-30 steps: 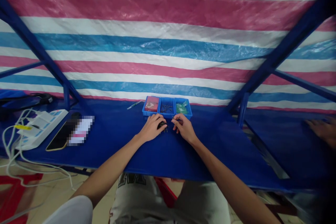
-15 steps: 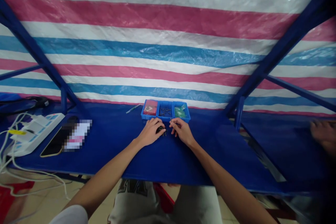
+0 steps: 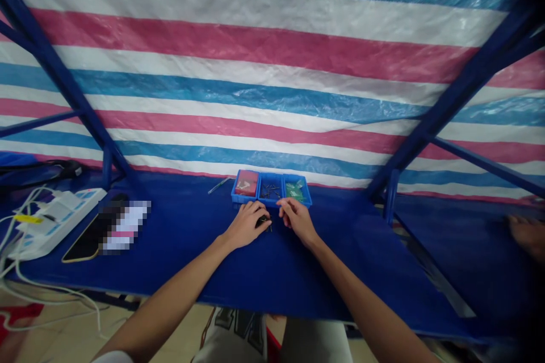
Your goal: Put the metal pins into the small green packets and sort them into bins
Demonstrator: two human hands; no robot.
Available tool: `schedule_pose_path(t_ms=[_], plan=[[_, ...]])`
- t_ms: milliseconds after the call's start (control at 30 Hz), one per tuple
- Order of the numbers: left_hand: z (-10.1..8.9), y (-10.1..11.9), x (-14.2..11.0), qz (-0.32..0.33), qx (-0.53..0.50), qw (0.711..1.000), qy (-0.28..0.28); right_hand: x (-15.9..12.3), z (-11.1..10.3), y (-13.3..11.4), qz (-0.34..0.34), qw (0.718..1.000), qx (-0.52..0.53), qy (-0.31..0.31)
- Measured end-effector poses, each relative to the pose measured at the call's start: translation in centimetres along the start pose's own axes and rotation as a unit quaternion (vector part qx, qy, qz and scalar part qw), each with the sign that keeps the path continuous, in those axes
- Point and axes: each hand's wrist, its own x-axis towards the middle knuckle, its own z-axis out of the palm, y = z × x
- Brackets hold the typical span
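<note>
My left hand (image 3: 247,223) rests on the blue table, its fingers curled over a small bunch of thin metal pins (image 3: 268,225). Their dark and brassy ends stick out beside the thumb; the rest is hidden. Just to the right, my right hand (image 3: 297,219) is closed in a pinch near the front of the blue parts bins (image 3: 271,202). Whatever it may hold is too small to make out. The left bin holds pale small pieces on red (image 3: 246,182), the middle one thin dark pins (image 3: 270,190), the right one green pieces (image 3: 294,190).
A clear thin stick (image 3: 218,185) lies left of the bins. Further left are a phone (image 3: 87,235), a blurred-out item (image 3: 128,226) and a white power strip (image 3: 63,221) with cables. Blue frame bars (image 3: 426,122) flank the table. Another person's hand (image 3: 527,233) is at far right.
The camera view has tipped slightly, so the table and bins appear lower. My left hand stays over the pins; my right fingers look drawn in a little more.
</note>
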Motion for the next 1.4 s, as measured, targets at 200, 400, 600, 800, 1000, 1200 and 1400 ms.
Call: schedule_pose_path(t_ms=[200, 400, 600, 800, 1000, 1200, 1400], plan=[[0.1, -0.1, 0.0, -0.001, 0.005, 1.000, 0.000, -0.4, -0.4, 0.3, -0.037, 0.999, -0.040, -0.004], [0.2, -0.1, 0.0, -0.039, 0.032, 0.999, 0.012, -1.4, 0.0, 1.5, -0.175, 0.916, -0.353, -0.080], [0.2, -0.1, -0.1, -0.036, 0.053, 0.998, -0.020, -1.1, 0.1, 2.1, -0.150, 0.911, -0.373, -0.094], [0.3, -0.3, -0.1, -0.036, 0.055, 0.997, -0.036, -0.6, -0.2, 2.4, -0.072, 0.971, -0.223, -0.057], [0.4, -0.5, -0.2, -0.043, 0.046, 0.997, -0.040, -0.5, -0.4, 1.9, -0.046, 0.988, -0.136, -0.051], [0.2, -0.4, -0.1, -0.034, 0.038, 0.998, -0.038, -0.4, 0.0, 1.7, -0.060, 0.984, -0.143, -0.091], [0.0, -0.1, -0.1, -0.010, 0.030, 0.999, -0.032, -0.7, -0.1, 1.3, -0.065, 0.982, -0.130, -0.124]])
